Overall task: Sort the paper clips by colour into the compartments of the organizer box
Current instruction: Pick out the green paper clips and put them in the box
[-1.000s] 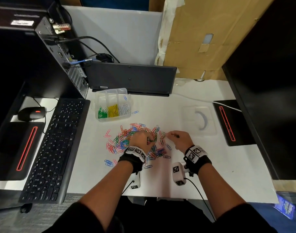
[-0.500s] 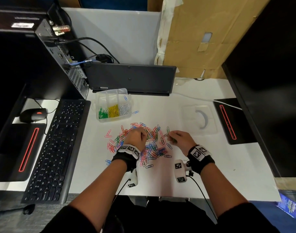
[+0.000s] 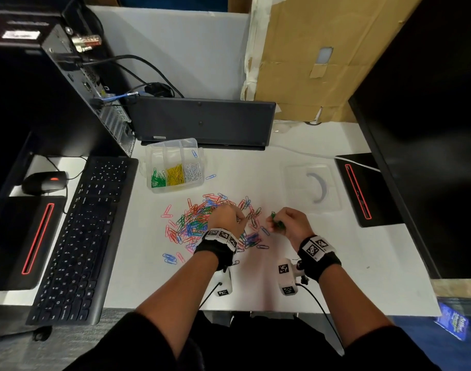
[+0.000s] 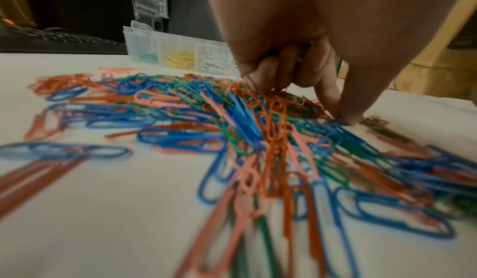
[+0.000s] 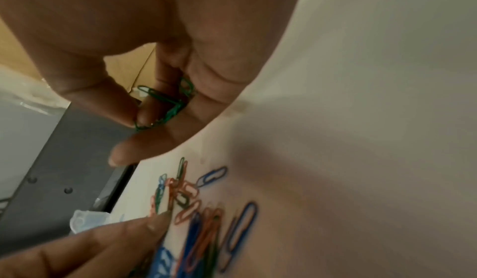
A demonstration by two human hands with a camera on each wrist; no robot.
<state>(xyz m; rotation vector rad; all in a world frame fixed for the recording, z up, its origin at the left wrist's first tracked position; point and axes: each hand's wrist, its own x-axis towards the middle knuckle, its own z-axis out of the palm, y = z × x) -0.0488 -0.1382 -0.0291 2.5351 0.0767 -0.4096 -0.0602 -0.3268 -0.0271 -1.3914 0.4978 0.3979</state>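
Observation:
A mixed pile of paper clips (image 3: pixel 199 220) in blue, orange, pink and green lies on the white desk (image 3: pixel 362 263). My left hand (image 3: pixel 242 219) is over the pile's right side. Its thumb and forefinger tips (image 4: pixel 345 119) pinch at a clip on the desk, the other fingers curled. My right hand (image 3: pixel 273 222), just right of the pile, pinches several green clips (image 5: pixel 165 107). The clear organizer box (image 3: pixel 173 143) stands behind the pile, with green (image 3: pixel 158 180), yellow (image 3: pixel 174 174) and white clips (image 3: pixel 193 171) in its front compartments.
A black keyboard (image 3: pixel 82 231) and mouse (image 3: pixel 46 180) lie to the left. A dark flat panel (image 3: pixel 202 121) stands behind the box. A clear plastic lid (image 3: pixel 312 187) sits right of the pile, beside a black pad (image 3: pixel 362 188). One blue clip (image 3: pixel 210 177) lies next to the box.
Both hands have stayed at the pile's right side. My left fingertips have edged slightly right. Green clips now show between my right fingers.

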